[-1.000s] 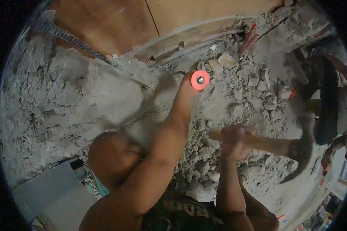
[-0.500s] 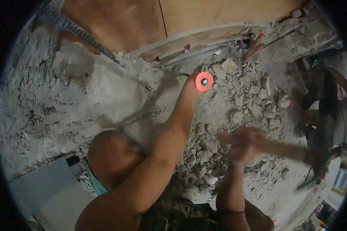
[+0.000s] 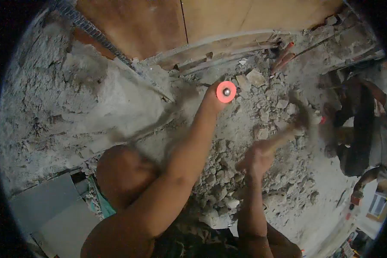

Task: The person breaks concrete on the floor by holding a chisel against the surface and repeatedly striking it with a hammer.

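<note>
My left hand (image 3: 213, 99) reaches far forward, its fingers wrapped round a chisel whose round pink-red hand guard (image 3: 219, 95) and steel striking end (image 3: 226, 91) face me. The chisel's tip is hidden behind the guard and hand. Nearer to my body, my right hand (image 3: 258, 160) is closed on the wooden handle of a hammer (image 3: 280, 139). The hammer slants up and to the right, and its head is blurred by motion. It is apart from the chisel, to its lower right. Broken rubble (image 3: 228, 170) lies beneath both hands.
Wooden panels (image 3: 219, 19) stand along the far side, with orange-red pipes (image 3: 284, 58) at their right end. A rough, chipped wall (image 3: 43, 112) rises at left, above a grey board (image 3: 51, 210). At right, another person (image 3: 361, 124) is close to the rubble.
The hammer has swung from pointing right to pointing up and right, its head now farther forward. My right hand has shifted slightly left. The left hand and chisel have barely moved.
</note>
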